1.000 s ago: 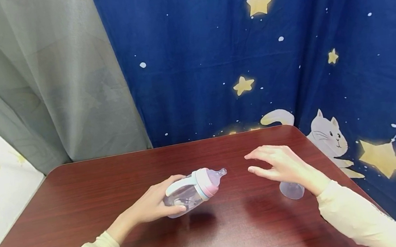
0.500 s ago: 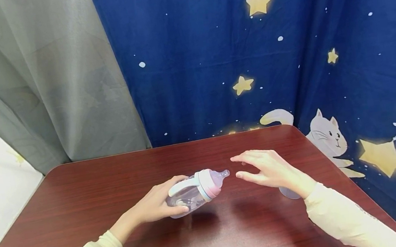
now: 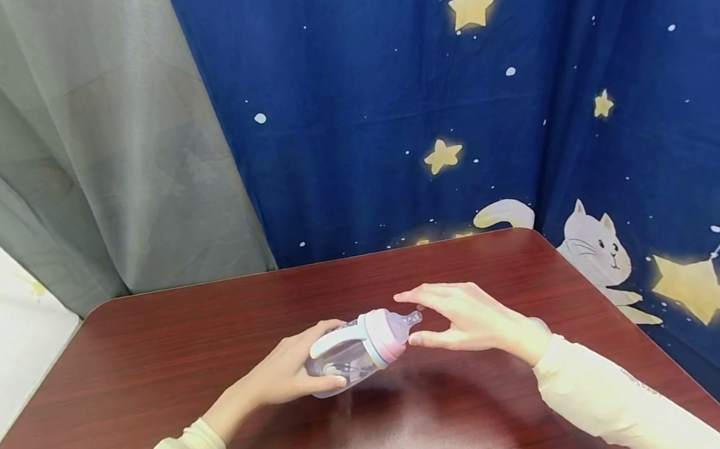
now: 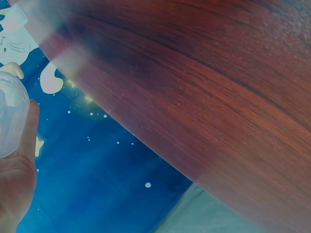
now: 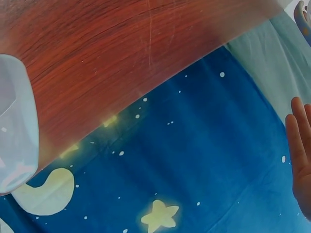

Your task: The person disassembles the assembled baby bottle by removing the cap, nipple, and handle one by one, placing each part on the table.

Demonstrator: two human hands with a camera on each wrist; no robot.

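Observation:
A clear baby bottle (image 3: 348, 362) with a pale handle, a pink-and-white collar (image 3: 383, 335) and a clear teat (image 3: 412, 318) lies tilted in my left hand (image 3: 284, 372), above the table. The thumb and fingers of that hand grip its body, and the teat points right. My right hand (image 3: 469, 320) is at the teat end, thumb and fingers spread on either side of the teat; whether they touch it I cannot tell. In the left wrist view part of the bottle (image 4: 12, 116) shows beside the palm. Behind my right wrist a translucent cap (image 3: 538, 323) is mostly hidden.
The dark red wooden table (image 3: 210, 318) has rounded far corners. Beyond its back edge hang a grey curtain (image 3: 124, 171) and a blue curtain (image 3: 352, 105) with stars and a cat. In the right wrist view the cap (image 5: 17, 126) stands at the left.
My right hand has moved left from beside the cap to around the teat. The left hand has shifted slightly right with the bottle. My right forearm now covers most of the cap.

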